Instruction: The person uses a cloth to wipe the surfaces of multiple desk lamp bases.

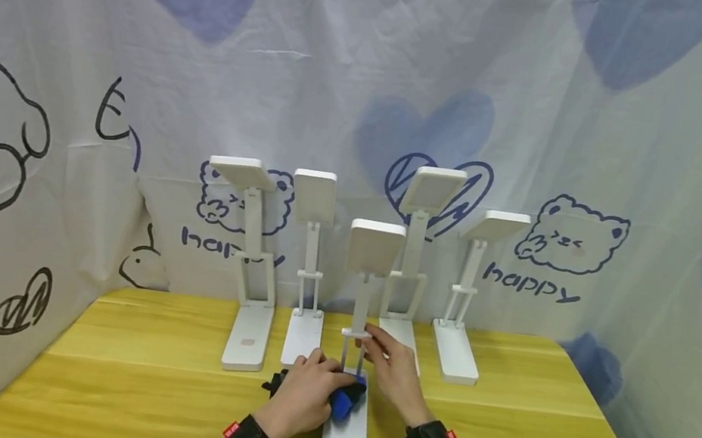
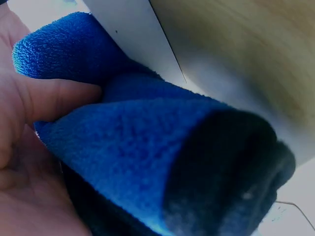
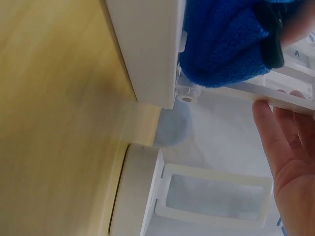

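Observation:
A white folding desk lamp (image 1: 345,436) stands upright nearest the person, its flat head raised and its base flat on the table. My left hand (image 1: 304,395) holds a blue fleecy cloth with black edging (image 2: 123,132) against the bottom of the lamp's stand, just above the base. In the left wrist view the thumb presses into the bunched fabric. My right hand (image 1: 394,371) grips the lamp's support frame near its crossbar, from the right side. The right wrist view has those fingertips (image 3: 262,108) on the white bar, close beside the cloth (image 3: 226,49).
Several similar white lamps stand in a row behind, including one at far left (image 1: 247,340) and one at far right (image 1: 455,352). The wood-grain table (image 1: 159,388) meets a hanging curtain (image 1: 316,91) printed with hearts and bears. Each wrist wears a black strap.

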Motion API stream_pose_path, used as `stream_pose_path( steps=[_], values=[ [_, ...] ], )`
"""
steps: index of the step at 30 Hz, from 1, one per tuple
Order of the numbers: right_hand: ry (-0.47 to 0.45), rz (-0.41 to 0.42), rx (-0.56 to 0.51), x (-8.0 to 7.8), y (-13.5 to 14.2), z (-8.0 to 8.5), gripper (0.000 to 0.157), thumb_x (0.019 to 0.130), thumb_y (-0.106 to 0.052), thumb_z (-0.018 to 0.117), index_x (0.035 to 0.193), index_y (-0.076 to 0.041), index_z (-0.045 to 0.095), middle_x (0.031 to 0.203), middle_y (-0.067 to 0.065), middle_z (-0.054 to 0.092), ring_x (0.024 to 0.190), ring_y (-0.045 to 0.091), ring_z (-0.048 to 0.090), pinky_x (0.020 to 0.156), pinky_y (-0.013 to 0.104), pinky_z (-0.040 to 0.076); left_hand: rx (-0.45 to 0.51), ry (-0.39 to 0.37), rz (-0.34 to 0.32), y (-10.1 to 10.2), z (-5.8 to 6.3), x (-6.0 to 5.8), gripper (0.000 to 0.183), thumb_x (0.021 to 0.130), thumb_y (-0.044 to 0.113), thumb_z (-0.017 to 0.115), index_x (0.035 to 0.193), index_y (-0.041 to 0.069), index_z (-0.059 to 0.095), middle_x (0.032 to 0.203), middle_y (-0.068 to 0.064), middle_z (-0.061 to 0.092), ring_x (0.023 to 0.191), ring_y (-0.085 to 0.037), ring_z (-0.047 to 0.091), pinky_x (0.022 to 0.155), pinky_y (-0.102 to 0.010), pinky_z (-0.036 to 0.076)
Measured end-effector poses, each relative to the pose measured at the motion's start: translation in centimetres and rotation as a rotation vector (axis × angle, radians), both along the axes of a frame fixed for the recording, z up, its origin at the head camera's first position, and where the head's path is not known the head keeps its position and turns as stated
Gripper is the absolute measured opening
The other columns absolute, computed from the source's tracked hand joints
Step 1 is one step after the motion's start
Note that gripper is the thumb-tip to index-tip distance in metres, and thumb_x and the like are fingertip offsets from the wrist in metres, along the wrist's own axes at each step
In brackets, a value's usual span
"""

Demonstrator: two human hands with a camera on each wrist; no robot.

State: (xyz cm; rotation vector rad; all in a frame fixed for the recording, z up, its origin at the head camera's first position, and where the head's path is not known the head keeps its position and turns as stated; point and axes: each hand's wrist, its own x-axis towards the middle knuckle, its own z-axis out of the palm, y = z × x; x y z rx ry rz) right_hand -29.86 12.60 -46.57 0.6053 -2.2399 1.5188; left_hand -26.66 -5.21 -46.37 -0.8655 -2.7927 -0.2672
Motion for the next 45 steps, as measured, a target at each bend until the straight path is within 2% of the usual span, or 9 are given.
stream_pose_path(
  steps=[11,19,24,36,41,45],
  values=[
    [-0.017,-0.002,-0.003,0.0,0.0,-0.1,0.031,0.1,-0.011,0.053,0.128,-0.005,0.065,0.102,0.019,0.073,0.095,0.031,0.071,0.08,0.029,0.059,-0.05,0.065,-0.073,0.4,-0.1,0.6,0.049,0.078,0.007,0.07,0.12,0.033,0.071,0.118,0.002,0.066,0.094,-0.018,0.048,0.074,-0.035,0.04],
    [-0.02,-0.01,0.005,0.1,0.0,-0.1,0.032,0.1,-0.012,0.052,0.129,-0.007,0.064,0.103,0.019,0.072,0.096,0.031,0.071,0.081,0.028,0.058,-0.067,0.036,-0.16,0.8,0.1,1.2,0.044,0.087,0.009,0.068,0.121,0.036,0.07,0.122,0.002,0.065,0.098,-0.019,0.049,0.084,-0.042,0.048],
    [-0.025,-0.005,0.022,0.1,0.1,0.0,0.033,0.101,-0.013,0.051,0.131,-0.006,0.063,0.103,0.018,0.072,0.096,0.03,0.071,0.081,0.023,0.057,-0.08,0.019,-0.223,0.8,0.4,1.6,0.049,0.085,0.006,0.068,0.12,0.039,0.069,0.12,0.002,0.065,0.101,-0.019,0.051,0.088,-0.047,0.05],
    [-0.025,-0.006,0.008,0.2,0.0,0.0,0.032,0.1,-0.013,0.052,0.129,-0.005,0.064,0.104,0.016,0.072,0.097,0.03,0.071,0.082,0.027,0.058,-0.081,-0.098,-0.313,0.0,1.2,1.8,0.056,0.08,-0.002,0.067,0.116,0.042,0.071,0.122,0.009,0.065,0.106,-0.016,0.051,0.086,-0.037,0.047],
    [-0.022,-0.011,0.02,0.2,0.0,0.0,0.032,0.1,-0.012,0.053,0.129,-0.004,0.064,0.103,0.015,0.073,0.097,0.031,0.071,0.081,0.026,0.058,-0.056,-0.18,-0.359,-0.3,2.0,2.0,0.054,0.08,-0.005,0.066,0.109,0.041,0.074,0.12,0.011,0.066,0.109,-0.014,0.053,0.088,-0.036,0.047],
    [-0.024,-0.004,0.015,0.2,0.0,-0.1,0.032,0.1,-0.012,0.052,0.129,-0.004,0.063,0.105,0.018,0.072,0.098,0.033,0.07,0.083,0.026,0.058,-0.061,-0.252,-0.398,-0.6,2.7,2.2,0.052,0.081,-0.006,0.065,0.102,0.04,0.076,0.117,0.014,0.066,0.101,-0.007,0.052,0.085,-0.027,0.044]
  ],
)
